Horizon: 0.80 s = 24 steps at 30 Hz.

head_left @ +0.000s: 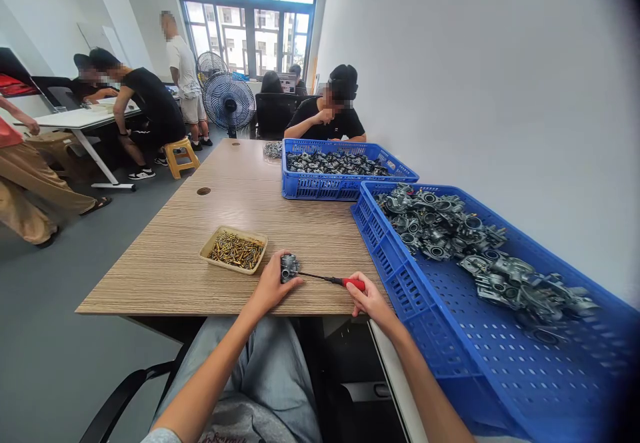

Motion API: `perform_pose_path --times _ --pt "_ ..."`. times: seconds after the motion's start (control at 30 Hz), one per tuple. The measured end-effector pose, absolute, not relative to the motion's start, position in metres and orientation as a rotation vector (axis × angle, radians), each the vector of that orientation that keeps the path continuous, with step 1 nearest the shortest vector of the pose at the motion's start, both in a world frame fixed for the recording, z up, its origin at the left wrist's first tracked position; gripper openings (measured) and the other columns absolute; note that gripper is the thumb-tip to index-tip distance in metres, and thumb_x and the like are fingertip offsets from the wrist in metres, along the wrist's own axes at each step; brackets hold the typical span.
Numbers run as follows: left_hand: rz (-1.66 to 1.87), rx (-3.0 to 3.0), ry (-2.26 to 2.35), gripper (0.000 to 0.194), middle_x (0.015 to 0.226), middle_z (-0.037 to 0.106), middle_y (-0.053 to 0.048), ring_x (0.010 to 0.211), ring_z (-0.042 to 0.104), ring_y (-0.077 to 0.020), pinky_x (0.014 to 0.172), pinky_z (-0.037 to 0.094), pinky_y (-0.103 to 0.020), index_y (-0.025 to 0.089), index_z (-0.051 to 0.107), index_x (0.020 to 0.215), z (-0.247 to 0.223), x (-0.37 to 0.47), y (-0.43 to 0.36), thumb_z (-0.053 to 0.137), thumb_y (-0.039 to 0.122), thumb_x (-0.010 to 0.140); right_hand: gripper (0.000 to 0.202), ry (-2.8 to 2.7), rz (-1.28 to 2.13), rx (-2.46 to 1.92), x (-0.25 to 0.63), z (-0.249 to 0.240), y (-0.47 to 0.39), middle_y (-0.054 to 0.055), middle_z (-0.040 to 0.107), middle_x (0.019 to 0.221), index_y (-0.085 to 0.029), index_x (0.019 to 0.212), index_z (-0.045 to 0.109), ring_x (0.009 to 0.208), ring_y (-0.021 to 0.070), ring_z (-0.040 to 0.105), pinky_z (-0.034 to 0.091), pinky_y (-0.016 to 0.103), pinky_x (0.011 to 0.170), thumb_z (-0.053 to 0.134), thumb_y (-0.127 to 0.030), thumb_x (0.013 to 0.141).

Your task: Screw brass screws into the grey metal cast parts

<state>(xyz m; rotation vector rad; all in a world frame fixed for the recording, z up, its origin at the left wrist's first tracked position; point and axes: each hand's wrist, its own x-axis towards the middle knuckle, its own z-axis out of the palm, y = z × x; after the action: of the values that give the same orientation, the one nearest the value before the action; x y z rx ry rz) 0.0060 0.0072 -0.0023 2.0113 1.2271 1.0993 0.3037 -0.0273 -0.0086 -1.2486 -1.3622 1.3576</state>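
Observation:
My left hand [273, 288] is wrapped round a small grey metal carburetor [289, 267] near the table's front edge. In my right hand [369, 296] is a screwdriver [354, 284] with a red handle and a long dark shaft. The shaft points left, and its tip meets the right side of the carburetor; exactly where it sits is too small to tell. Just left of my left hand stands a beige tray [204, 253] filled with small brass-coloured parts [237, 251], which look like screws or jets.
On my right, a big blue crate [415, 303] holds piled carburetors [435, 219]. Behind it a second blue crate [320, 189] carries many dark metal parts. A person [327, 113] sits at the far end of the wood-grain table [165, 256]. A fan [229, 104] stands beyond it.

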Motion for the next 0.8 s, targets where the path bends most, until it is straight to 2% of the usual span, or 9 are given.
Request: perform_pose_path --times 0.17,0.8 --pt "1.112 2.012 1.226 0.064 0.134 0.056 -0.011 0.125 0.055 -0.0269 0.109 0.043 -0.042 0.024 0.039 0.137 -0.0034 0.0061 0.0075 0.073 0.044 0.086 0.039 -1.371 1.353 -1.241 0.3036 -0.0094 -0.0273 -0.013 0.034 0.055 -0.024 0.093 0.050 0.038 0.0055 0.031 0.052 0.025 0.041 0.064 -0.060 0.089" --pt "1.113 1.995 1.229 0.064 0.133 0.056 -0.010 0.124 0.056 -0.0273 0.108 0.044 -0.044 0.024 0.040 0.136 -0.0007 0.0064 0.0055 0.073 0.044 0.086 0.040 -1.353 1.343 -1.258 0.2996 -0.0046 -0.0283 -0.013 0.033 0.054 -0.025 0.091 0.051 0.039 0.0064 0.028 0.053 0.026 0.040 0.067 -0.061 0.085"
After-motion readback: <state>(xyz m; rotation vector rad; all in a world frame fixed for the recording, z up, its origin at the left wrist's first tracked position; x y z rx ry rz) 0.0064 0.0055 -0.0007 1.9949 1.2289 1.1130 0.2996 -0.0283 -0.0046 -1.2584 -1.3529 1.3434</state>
